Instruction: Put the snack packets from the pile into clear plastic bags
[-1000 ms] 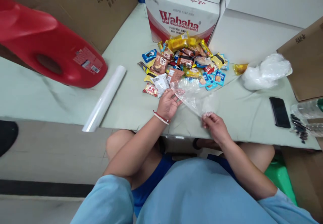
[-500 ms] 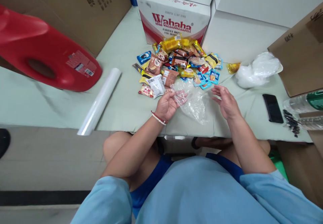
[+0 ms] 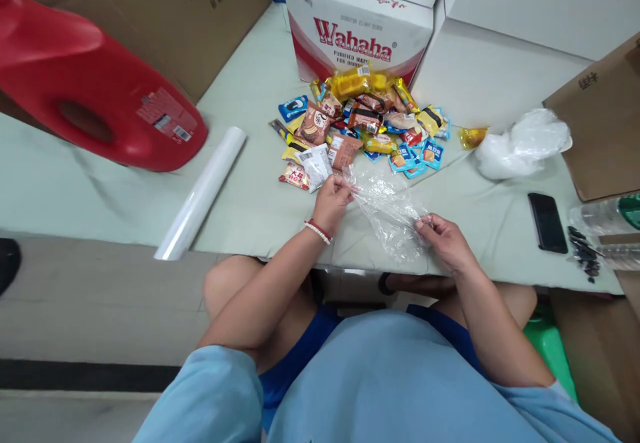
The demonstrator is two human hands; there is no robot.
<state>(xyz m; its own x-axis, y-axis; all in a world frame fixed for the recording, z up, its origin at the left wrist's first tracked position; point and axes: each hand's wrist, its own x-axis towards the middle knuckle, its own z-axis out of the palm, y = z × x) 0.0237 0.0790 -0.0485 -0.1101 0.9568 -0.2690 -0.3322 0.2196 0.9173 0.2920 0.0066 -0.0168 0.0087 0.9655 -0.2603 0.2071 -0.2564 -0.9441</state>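
Observation:
A clear plastic bag point(image 3: 393, 220) is stretched between my two hands, above the front part of the table. My left hand point(image 3: 335, 202), with a red and white bracelet at the wrist, pinches its upper left edge. The fingers of my right hand point(image 3: 443, 235) are closed on its lower right side. Just beyond the bag lies a heap of wrapped snacks point(image 3: 365, 116) in brown, yellow, red and blue packets. A white packet point(image 3: 316, 165) and a cream-and-red packet point(image 3: 294, 175) lie closest to my left hand; small blue packets point(image 3: 431, 153) lie beyond the bag.
A white roll point(image 3: 203, 193) and a red jug point(image 3: 100, 90) are on the left. Behind the snacks stands a Wahaha carton point(image 3: 357, 30). Bunched white plastic point(image 3: 523, 143), a black phone point(image 3: 548, 223) and clear bottles point(image 3: 605, 216) are on the right. The table's front edge is near my knees.
My right hand has moved down and left and closed on the bag; before, it was apart from it with fingers spread. My left fingers have closed into a pinch. The bag is now stretched between both hands.

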